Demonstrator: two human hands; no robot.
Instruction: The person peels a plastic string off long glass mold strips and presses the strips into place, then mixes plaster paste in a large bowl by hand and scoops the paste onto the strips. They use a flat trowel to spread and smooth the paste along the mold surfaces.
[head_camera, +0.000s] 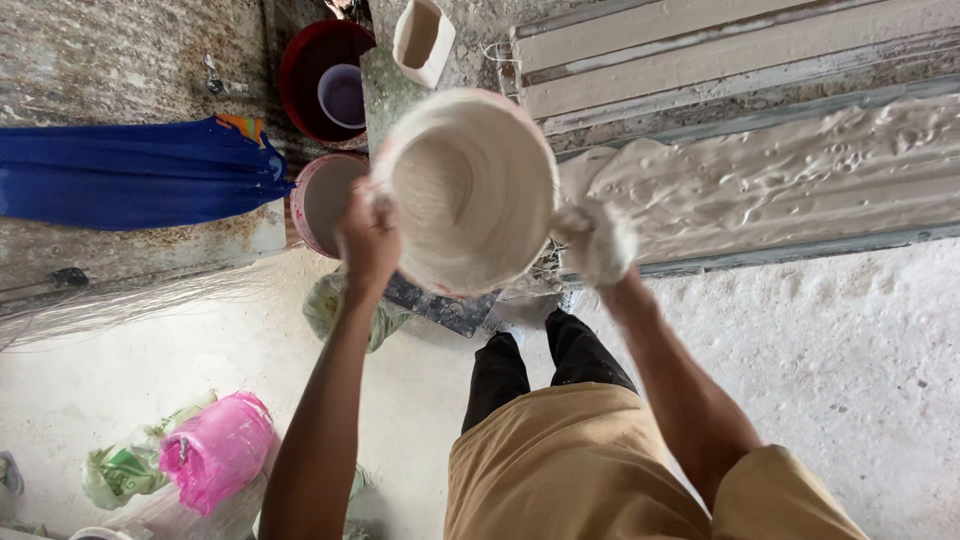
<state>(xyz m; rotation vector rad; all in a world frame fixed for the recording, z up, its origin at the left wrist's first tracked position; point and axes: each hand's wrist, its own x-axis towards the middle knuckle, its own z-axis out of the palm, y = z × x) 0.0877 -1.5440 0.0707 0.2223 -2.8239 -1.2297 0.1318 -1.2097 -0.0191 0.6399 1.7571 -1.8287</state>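
Holding: both hands raise a plaster-caked white bucket (470, 190), its mouth tipped toward the camera, a little wet mix inside.
Left hand (368, 240): clamped on the bucket's left rim, thumb over the edge, forearm straight up from below.
Right hand (597, 240): coated thick in white plaster, pressed to the bucket's right side; fingers hidden under the coating, so the grip cannot be made out.
Mould (760, 185): long trough of wet plaster, just beyond the right hand, surface rippled.
Pink basin (318, 195): just past the left hand, partly behind the bucket.
Red tub (310, 75): farther off, above the left hand, a pale lilac bowl (342, 95) in it.
Square white container (422, 40): beyond the bucket's top.
Pink bucket (218, 450): lying low, beside the left elbow, next to a green-printed bag (125, 470).
Blue cloth (130, 170): well left of the left hand.
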